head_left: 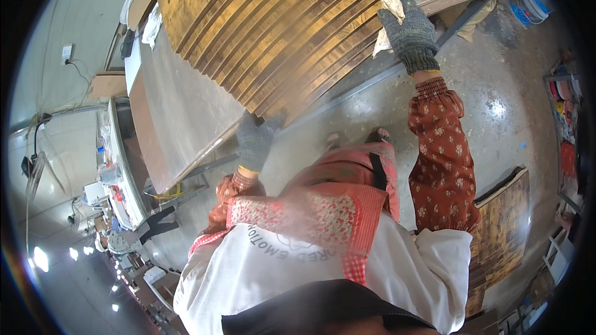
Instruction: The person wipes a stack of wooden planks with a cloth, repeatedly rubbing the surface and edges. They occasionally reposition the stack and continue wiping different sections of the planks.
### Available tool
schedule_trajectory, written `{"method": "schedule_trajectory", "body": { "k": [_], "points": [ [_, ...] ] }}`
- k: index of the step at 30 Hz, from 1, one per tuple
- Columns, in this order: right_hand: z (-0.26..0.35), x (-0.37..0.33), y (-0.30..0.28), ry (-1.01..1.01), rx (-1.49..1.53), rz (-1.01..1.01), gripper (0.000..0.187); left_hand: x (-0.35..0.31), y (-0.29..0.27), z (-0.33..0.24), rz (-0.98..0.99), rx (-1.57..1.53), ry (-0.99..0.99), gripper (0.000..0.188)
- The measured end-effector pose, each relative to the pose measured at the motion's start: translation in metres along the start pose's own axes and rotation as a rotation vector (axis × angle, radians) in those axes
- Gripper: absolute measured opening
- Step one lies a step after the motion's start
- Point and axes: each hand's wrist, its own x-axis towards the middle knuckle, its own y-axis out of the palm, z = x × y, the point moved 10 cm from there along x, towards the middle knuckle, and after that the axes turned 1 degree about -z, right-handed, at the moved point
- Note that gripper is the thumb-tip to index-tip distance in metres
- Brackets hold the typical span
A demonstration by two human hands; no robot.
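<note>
Brown wood-grain boards [267, 37] lie before me in a row of overlapping strips with dark edges, on a grey worktable [183, 108]. My right hand [413, 34], in a grey knit glove, is closed round a crumpled cream cloth [390, 1] at the boards' right end. Part of that cloth hangs below the fingers. My left hand [253, 142], in a similar glove, touches the boards' near corner. A hazy smear over the picture and the corner itself obscure its fingers, so I cannot tell how firmly they close.
Another wood-grain panel [506, 229] stands low at the right, behind my right arm. Blue coiled material [531, 3] lies at the far right. A white-edged bench [127, 167] with clutter runs along the left, and a person [127, 242] is near it. Shelving [565, 111] lines the right side.
</note>
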Motion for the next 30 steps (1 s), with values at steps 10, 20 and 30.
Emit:
{"method": "schedule_trajectory", "body": {
  "k": [10, 20, 30],
  "points": [
    [0.002, -0.004, 0.007, -0.065, -0.151, 0.061, 0.051, -0.001, -0.004, 0.017, -0.024, -0.032, -0.125, 0.031],
    [0.015, -0.041, -0.012, -0.218, -0.055, -0.132, 0.045, 0.015, 0.003, 0.050, 0.286, -0.528, -0.282, 0.034],
    [0.014, -0.049, -0.007, -0.022, 0.105, 0.022, 0.044, 0.046, -0.040, 0.038, -0.072, -0.376, -0.063, 0.054]
  ]
}}
